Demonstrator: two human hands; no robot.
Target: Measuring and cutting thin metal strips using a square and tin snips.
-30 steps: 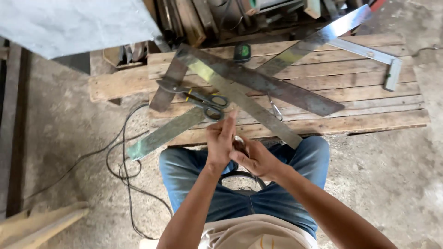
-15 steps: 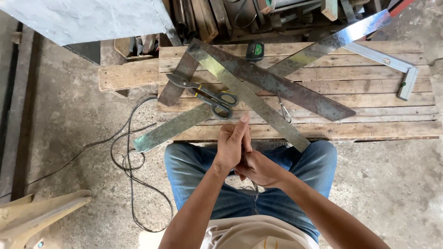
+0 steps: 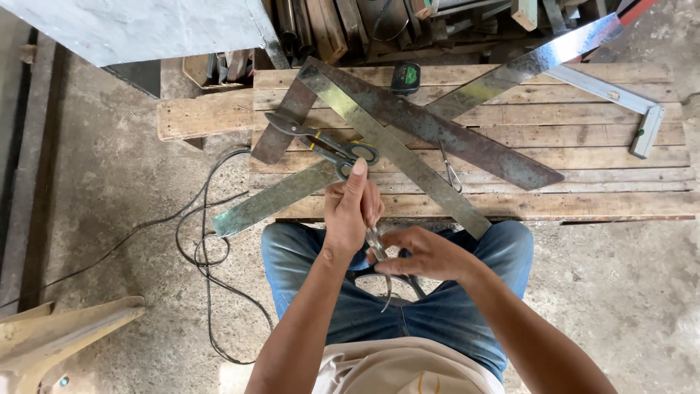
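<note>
My left hand (image 3: pixel 350 211) is raised at the front edge of the wooden bench (image 3: pixel 583 197), fingers closed on the upper end of a thin shiny metal sliver (image 3: pixel 376 242). My right hand (image 3: pixel 426 254) sits just right of it over my lap, gripping a dark-handled cutting tool (image 3: pixel 390 277) that meets the sliver; its blades are hidden by the fingers. A curl of thin metal (image 3: pixel 388 295) hangs below. On the bench a pair of tin snips (image 3: pixel 324 144) lies on crossed long metal strips (image 3: pixel 408 157), just beyond my left thumb.
A green and black tape measure (image 3: pixel 405 76) and a metal try square (image 3: pixel 627 102) lie on the bench. Scrap wood and metal pieces are stacked behind it. A black cable (image 3: pixel 208 248) loops on the concrete floor at left. A wooden offcut (image 3: pixel 65 328) lies bottom left.
My hands were pressed close together by the bench edge; now they are a little apart, the right one lower over my lap, and the metal sliver shows between them.
</note>
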